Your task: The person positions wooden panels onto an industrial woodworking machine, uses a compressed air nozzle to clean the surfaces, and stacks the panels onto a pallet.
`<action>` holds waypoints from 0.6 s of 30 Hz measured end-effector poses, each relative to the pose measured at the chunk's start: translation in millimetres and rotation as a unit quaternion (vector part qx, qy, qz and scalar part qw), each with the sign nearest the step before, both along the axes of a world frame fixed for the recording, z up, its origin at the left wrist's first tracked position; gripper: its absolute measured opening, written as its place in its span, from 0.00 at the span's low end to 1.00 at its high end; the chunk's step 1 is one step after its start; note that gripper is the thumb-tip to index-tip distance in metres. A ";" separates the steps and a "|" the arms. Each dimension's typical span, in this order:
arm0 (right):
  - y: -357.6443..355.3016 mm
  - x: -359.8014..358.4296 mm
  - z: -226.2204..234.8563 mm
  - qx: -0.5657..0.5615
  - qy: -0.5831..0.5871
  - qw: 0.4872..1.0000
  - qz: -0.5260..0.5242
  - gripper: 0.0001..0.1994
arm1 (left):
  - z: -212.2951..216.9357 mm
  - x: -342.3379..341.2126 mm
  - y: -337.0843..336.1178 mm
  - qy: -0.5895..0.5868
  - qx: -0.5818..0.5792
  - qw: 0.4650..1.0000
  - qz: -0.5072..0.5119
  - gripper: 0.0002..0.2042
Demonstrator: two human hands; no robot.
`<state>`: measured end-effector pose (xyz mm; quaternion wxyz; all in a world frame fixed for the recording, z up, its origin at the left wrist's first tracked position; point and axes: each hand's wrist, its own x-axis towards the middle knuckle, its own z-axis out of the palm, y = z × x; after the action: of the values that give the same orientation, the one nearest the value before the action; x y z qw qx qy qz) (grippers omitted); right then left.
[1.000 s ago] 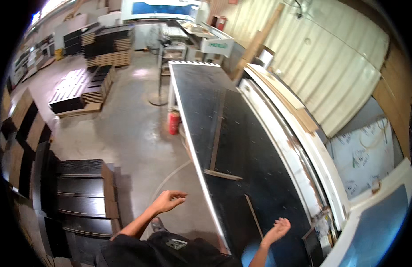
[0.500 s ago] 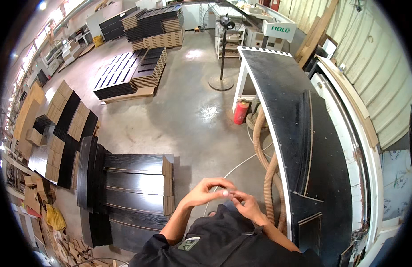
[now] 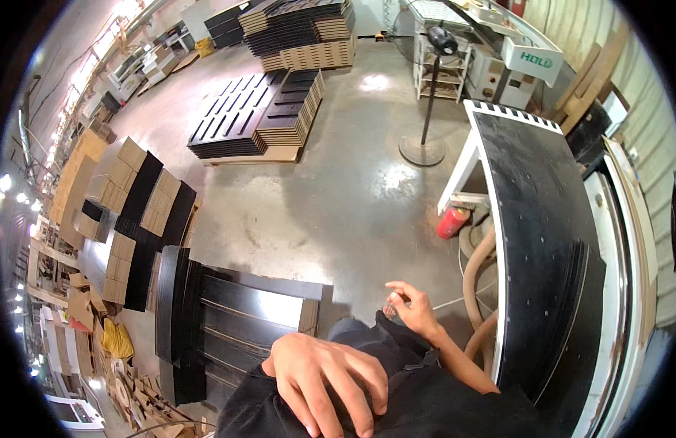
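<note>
My left hand (image 3: 329,381) is close to the camera, with its spread fingers stretched down over the front of my black shirt (image 3: 462,409). It holds nothing that I can see. My right hand (image 3: 417,312) is held out in front of my body, its fingers loosely bent and a little apart, and no object shows in it. To the left of my hands lies a stack of black wood-grain boards (image 3: 239,290) with bare brown end edges. On my right runs a long table with a black top (image 3: 531,190) and white edge, bearing several thin black panels (image 3: 571,310).
A black pedestal fan (image 3: 428,109) stands ahead on a round base. A red fire extinguisher (image 3: 452,223) and tan hoses (image 3: 478,266) are beside the table. Stacked panels (image 3: 243,117) sit on a pallet farther off, with more stacks (image 3: 137,212) at left. Scrap wood (image 3: 137,398) lies lower left.
My hands, touching each other before, have come apart. The left has moved down onto my shirt; the right has gone right. The view has shifted, so the surroundings sit farther right.
</note>
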<state>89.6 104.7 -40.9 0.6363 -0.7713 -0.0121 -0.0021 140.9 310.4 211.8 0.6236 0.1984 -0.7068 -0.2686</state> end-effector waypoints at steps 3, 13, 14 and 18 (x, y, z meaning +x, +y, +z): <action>-4.0 80.1 13.5 -0.028 -0.016 0.998 0.048 0.15 | -6.1 59.5 2.7 -0.011 -0.043 0.996 0.076 0.11; 5.6 352.3 -8.6 -0.010 0.088 0.988 0.130 0.16 | -11.8 323.6 38.4 -0.035 -0.041 0.986 0.157 0.14; 4.3 386.3 5.1 -0.013 0.102 0.987 0.125 0.16 | -9.0 352.1 41.0 -0.038 -0.047 0.987 0.149 0.14; 4.7 498.4 11.6 0.056 0.093 0.992 0.062 0.14 | 7.9 468.0 44.9 -0.039 -0.073 0.988 0.129 0.15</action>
<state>588.0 109.4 -29.2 0.6756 -0.7292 -0.0003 0.1087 608.9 355.3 219.7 0.6378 0.2518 -0.7169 -0.1255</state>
